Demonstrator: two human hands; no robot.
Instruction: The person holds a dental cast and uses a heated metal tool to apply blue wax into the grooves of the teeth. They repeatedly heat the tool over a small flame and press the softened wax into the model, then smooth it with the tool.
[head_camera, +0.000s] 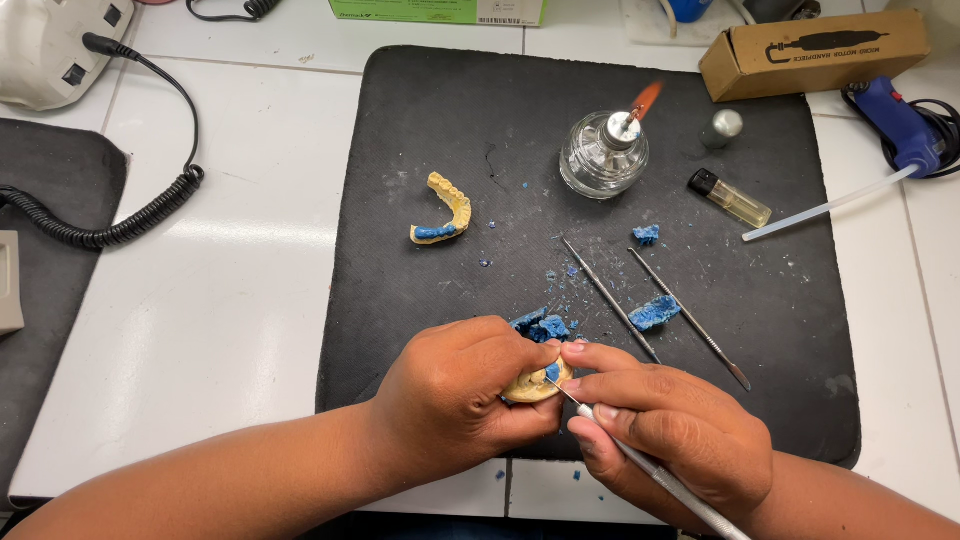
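Note:
My left hand (455, 395) grips a small yellow dental cast (533, 386) with blue wax on it, low over the near edge of the black mat (420, 120). My right hand (670, 435) holds a thin metal wax tool (655, 475) like a pen, its tip touching the blue wax on the cast. Both hands press close together. Blue wax chunks (540, 324) lie just beyond my fingers. A second yellow arch-shaped cast (445, 210) with a blue patch rests on the mat to the left.
A lit glass spirit burner (604, 152) stands at the mat's back. Two metal instruments (610, 298) and more blue wax (655, 312) lie at centre right. A lighter (730, 197), a blue glue gun (900, 125), a cardboard box (815, 52) and a coiled black cable (120, 225) surround the mat.

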